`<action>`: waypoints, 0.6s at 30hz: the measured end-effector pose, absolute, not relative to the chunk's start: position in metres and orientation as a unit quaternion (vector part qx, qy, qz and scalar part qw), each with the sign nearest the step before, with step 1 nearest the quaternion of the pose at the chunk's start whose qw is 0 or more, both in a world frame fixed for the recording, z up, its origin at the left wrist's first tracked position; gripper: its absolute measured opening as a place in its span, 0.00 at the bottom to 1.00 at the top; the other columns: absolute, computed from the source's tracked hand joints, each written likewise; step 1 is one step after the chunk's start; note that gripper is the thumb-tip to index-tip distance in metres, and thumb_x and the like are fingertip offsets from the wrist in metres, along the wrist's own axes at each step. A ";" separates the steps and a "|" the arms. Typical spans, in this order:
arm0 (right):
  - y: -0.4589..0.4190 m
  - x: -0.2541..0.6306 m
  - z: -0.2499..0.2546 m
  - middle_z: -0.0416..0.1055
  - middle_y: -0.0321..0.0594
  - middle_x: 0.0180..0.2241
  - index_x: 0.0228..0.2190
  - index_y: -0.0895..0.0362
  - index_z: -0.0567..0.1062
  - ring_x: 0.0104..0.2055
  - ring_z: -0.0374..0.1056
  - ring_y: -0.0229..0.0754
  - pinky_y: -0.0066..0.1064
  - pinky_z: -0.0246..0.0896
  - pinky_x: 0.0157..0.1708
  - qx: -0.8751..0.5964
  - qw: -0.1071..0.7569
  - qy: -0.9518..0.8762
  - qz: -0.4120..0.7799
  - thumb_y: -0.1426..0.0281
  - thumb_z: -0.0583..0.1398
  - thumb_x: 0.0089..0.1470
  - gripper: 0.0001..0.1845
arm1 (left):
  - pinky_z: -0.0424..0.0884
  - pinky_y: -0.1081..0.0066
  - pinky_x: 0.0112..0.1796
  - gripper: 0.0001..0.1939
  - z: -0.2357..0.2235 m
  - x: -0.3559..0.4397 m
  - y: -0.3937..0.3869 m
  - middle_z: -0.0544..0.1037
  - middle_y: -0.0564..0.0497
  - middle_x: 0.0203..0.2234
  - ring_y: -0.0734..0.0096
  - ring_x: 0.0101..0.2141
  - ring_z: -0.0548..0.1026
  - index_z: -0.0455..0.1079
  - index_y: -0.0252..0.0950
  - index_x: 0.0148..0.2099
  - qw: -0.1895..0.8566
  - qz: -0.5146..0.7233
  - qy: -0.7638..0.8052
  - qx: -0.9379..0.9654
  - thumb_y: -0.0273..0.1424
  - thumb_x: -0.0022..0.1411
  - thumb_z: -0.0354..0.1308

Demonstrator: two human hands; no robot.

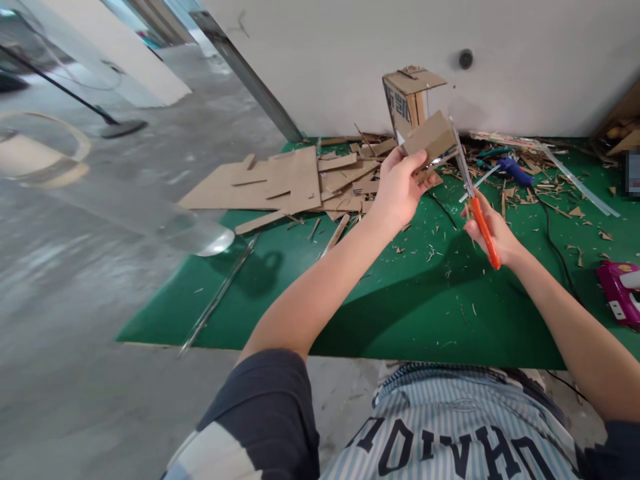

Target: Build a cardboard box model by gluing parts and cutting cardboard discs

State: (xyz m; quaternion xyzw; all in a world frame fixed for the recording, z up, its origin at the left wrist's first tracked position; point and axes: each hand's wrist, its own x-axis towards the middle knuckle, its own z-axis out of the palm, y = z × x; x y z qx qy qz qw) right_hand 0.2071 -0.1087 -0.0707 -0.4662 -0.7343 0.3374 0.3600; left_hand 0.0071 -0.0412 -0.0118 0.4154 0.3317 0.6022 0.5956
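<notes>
Blurred left side, soft shadows.

Grn tabletop (500,333), orange scissors hndls (485,233), blu/wht striped shirt (445,400)

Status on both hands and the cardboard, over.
Left hand: holding small cardboard piece. Right hand: orange-handled scissors, blades at piece's edge. Glue gun, cardboard scraps nearby on green table.

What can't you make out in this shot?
All head view:
- Carton, lower part: behind held cardboard piece and left hand.
- Finger placement in scissors: hidden by handle and right hand.
- Magenta device: cut off by right edge.
- Clear object, left: blurred.
</notes>
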 end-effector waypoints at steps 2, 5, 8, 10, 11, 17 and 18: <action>-0.108 0.209 -0.071 0.70 0.48 0.50 0.71 0.47 0.49 0.43 0.71 0.55 0.55 0.73 0.45 -0.470 0.371 -0.723 0.344 0.33 0.51 0.54 0.53 | 0.75 0.64 0.50 0.13 -0.014 0.000 -0.033 0.80 0.50 0.44 0.60 0.53 0.78 0.67 0.41 0.45 0.623 0.590 0.321 0.402 0.29 0.57 0.61; -0.107 0.213 -0.073 0.68 0.48 0.54 0.69 0.46 0.51 0.46 0.72 0.54 0.52 0.73 0.46 -0.473 0.383 -0.709 0.357 0.31 0.48 0.54 0.51 | 0.75 0.66 0.44 0.18 -0.016 -0.011 -0.025 0.80 0.53 0.40 0.64 0.44 0.81 0.68 0.45 0.50 0.652 0.552 0.311 0.416 0.29 0.57 0.58; -0.105 0.216 -0.078 0.68 0.48 0.56 0.68 0.44 0.52 0.47 0.73 0.52 0.48 0.73 0.44 -0.471 0.397 -0.696 0.369 0.31 0.45 0.54 0.50 | 0.70 0.72 0.30 0.13 -0.017 -0.015 -0.027 0.75 0.54 0.28 0.73 0.26 0.75 0.72 0.43 0.46 0.703 0.472 0.284 0.451 0.31 0.59 0.55; -0.104 0.217 -0.080 0.68 0.47 0.56 0.68 0.43 0.53 0.48 0.73 0.52 0.47 0.73 0.44 -0.477 0.402 -0.688 0.370 0.30 0.44 0.53 0.50 | 0.61 0.74 0.21 0.11 -0.018 -0.011 -0.033 0.68 0.54 0.22 0.78 0.19 0.65 0.75 0.39 0.41 0.743 0.391 0.256 0.480 0.35 0.60 0.54; -0.104 0.217 -0.081 0.68 0.47 0.57 0.68 0.43 0.53 0.48 0.72 0.52 0.47 0.73 0.44 -0.480 0.403 -0.686 0.370 0.29 0.44 0.53 0.51 | 0.56 0.74 0.19 0.12 -0.019 -0.007 -0.038 0.65 0.54 0.20 0.79 0.17 0.60 0.76 0.37 0.39 0.755 0.346 0.256 0.495 0.38 0.62 0.54; -0.103 0.216 -0.086 0.69 0.48 0.57 0.67 0.47 0.55 0.52 0.71 0.53 0.48 0.72 0.49 -0.448 0.420 -0.702 0.361 0.31 0.45 0.56 0.49 | 0.45 0.73 0.20 0.21 -0.018 0.032 -0.076 0.55 0.58 0.13 0.84 0.14 0.50 0.71 0.36 0.27 0.637 0.239 0.406 0.610 0.42 0.70 0.57; -0.103 0.216 -0.086 0.69 0.49 0.57 0.68 0.48 0.54 0.54 0.71 0.54 0.48 0.71 0.52 -0.436 0.428 -0.708 0.355 0.32 0.46 0.57 0.49 | 0.50 0.73 0.21 0.20 -0.017 0.037 -0.083 0.57 0.58 0.13 0.84 0.15 0.52 0.70 0.35 0.26 0.639 0.247 0.408 0.604 0.39 0.71 0.58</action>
